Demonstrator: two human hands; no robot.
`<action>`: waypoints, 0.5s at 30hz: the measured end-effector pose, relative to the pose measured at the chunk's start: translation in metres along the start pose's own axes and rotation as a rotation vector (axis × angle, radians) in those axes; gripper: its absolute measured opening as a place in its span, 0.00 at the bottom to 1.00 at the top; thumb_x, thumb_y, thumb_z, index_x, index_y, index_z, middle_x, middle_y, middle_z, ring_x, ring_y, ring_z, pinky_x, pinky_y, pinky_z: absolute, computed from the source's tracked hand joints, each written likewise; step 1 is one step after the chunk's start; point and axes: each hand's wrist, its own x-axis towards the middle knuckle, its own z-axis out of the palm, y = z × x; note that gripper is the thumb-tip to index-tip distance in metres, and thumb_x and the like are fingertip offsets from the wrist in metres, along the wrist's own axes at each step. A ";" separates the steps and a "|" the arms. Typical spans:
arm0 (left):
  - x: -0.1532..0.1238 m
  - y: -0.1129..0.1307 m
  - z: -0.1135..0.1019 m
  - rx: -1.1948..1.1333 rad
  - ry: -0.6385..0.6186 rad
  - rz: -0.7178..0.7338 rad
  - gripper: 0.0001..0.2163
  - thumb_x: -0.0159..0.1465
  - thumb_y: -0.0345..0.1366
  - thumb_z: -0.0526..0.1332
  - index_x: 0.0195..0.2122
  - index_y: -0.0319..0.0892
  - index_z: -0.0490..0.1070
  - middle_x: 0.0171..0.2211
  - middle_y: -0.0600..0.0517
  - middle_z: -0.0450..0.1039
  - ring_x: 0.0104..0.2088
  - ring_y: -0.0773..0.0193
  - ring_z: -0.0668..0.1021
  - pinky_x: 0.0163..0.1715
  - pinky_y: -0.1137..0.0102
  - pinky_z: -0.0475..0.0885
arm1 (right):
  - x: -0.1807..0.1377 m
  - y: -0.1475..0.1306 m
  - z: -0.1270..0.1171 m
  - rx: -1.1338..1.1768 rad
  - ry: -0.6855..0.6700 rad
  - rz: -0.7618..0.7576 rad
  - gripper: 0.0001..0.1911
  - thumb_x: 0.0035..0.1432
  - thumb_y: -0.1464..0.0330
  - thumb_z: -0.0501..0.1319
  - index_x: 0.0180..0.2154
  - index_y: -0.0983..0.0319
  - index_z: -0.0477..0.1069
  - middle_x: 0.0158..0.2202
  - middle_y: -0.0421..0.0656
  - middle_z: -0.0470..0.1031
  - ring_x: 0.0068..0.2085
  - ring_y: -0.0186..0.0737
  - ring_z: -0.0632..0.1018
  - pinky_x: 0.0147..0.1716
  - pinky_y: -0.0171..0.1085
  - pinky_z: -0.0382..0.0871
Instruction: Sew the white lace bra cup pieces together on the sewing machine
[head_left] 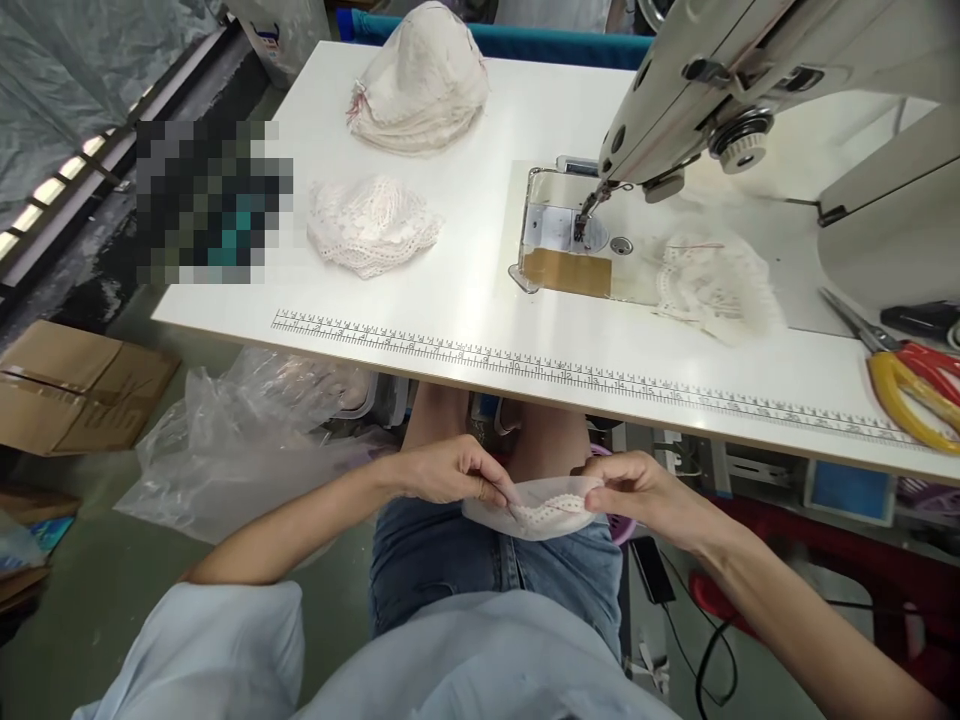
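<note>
Over my lap I hold a piece of sheer white fabric with lace trim (551, 510). My left hand (457, 472) pinches its left end between thumb and fingers. At the other end, my right hand (630, 490) grips the lace edge, fingers closed. On the white table ahead lie a stack of lace-edged white pieces (375, 225) and, behind it, a taller pile of cream cloth pieces (424, 80). Another lace piece (716, 285) rests on the sewing machine bed, right of the presser foot (581, 225).
The sewing machine (697, 90) fills the table's right side. Scissors with yellow and red handles (911, 390) lie near the right edge. A printed ruler (525, 360) runs along the table's front. Cardboard box (90, 390) and clear plastic bag (247, 440) are on the left; a phone (652, 570) sits lower right.
</note>
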 end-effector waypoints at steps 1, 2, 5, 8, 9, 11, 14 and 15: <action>-0.001 0.001 -0.001 -0.009 -0.028 -0.007 0.10 0.57 0.33 0.63 0.40 0.41 0.78 0.38 0.50 0.79 0.40 0.64 0.79 0.42 0.76 0.71 | 0.001 -0.001 0.002 0.015 -0.013 -0.003 0.12 0.47 0.61 0.68 0.24 0.64 0.75 0.21 0.39 0.71 0.24 0.31 0.68 0.26 0.32 0.64; -0.001 0.001 -0.001 -0.023 -0.055 -0.012 0.11 0.57 0.35 0.64 0.41 0.41 0.77 0.40 0.49 0.78 0.42 0.64 0.78 0.43 0.75 0.71 | 0.001 -0.002 0.003 0.028 -0.018 -0.004 0.12 0.47 0.61 0.68 0.24 0.64 0.75 0.21 0.38 0.71 0.24 0.31 0.68 0.26 0.32 0.64; -0.001 0.000 0.000 -0.042 -0.105 -0.021 0.17 0.56 0.38 0.65 0.46 0.40 0.75 0.45 0.49 0.76 0.45 0.61 0.77 0.46 0.73 0.71 | 0.004 0.000 0.006 0.056 -0.012 -0.011 0.12 0.47 0.61 0.68 0.24 0.64 0.75 0.20 0.38 0.70 0.23 0.30 0.68 0.25 0.31 0.64; 0.002 0.000 0.006 -0.019 -0.085 -0.035 0.22 0.51 0.38 0.69 0.48 0.40 0.74 0.45 0.48 0.76 0.46 0.59 0.77 0.46 0.72 0.71 | 0.006 0.006 0.007 0.071 -0.016 -0.017 0.13 0.46 0.60 0.68 0.24 0.65 0.75 0.21 0.39 0.71 0.23 0.30 0.68 0.24 0.31 0.63; 0.004 0.000 0.008 -0.024 -0.063 -0.040 0.22 0.49 0.38 0.70 0.47 0.39 0.74 0.44 0.48 0.77 0.45 0.59 0.77 0.44 0.73 0.71 | 0.006 0.008 0.006 0.072 -0.017 -0.018 0.13 0.46 0.61 0.69 0.24 0.65 0.75 0.21 0.39 0.71 0.23 0.30 0.68 0.24 0.31 0.63; 0.009 0.000 0.013 -0.057 0.007 -0.050 0.20 0.49 0.37 0.70 0.43 0.37 0.76 0.40 0.48 0.78 0.40 0.60 0.79 0.40 0.73 0.72 | 0.006 0.012 0.006 0.076 -0.010 -0.018 0.12 0.45 0.61 0.69 0.24 0.65 0.75 0.20 0.39 0.71 0.23 0.30 0.67 0.22 0.31 0.61; 0.014 0.000 0.018 -0.101 0.099 -0.070 0.15 0.50 0.36 0.69 0.39 0.36 0.78 0.34 0.48 0.80 0.35 0.63 0.79 0.36 0.75 0.72 | 0.004 0.015 0.004 0.078 -0.006 -0.028 0.10 0.46 0.63 0.69 0.25 0.64 0.76 0.21 0.39 0.72 0.23 0.30 0.68 0.23 0.31 0.62; 0.015 0.000 0.018 -0.101 0.104 -0.074 0.14 0.50 0.35 0.69 0.38 0.36 0.78 0.34 0.49 0.80 0.34 0.64 0.79 0.36 0.75 0.72 | 0.003 0.015 0.003 0.077 -0.016 -0.033 0.10 0.47 0.63 0.68 0.26 0.64 0.76 0.22 0.39 0.72 0.24 0.31 0.68 0.24 0.32 0.63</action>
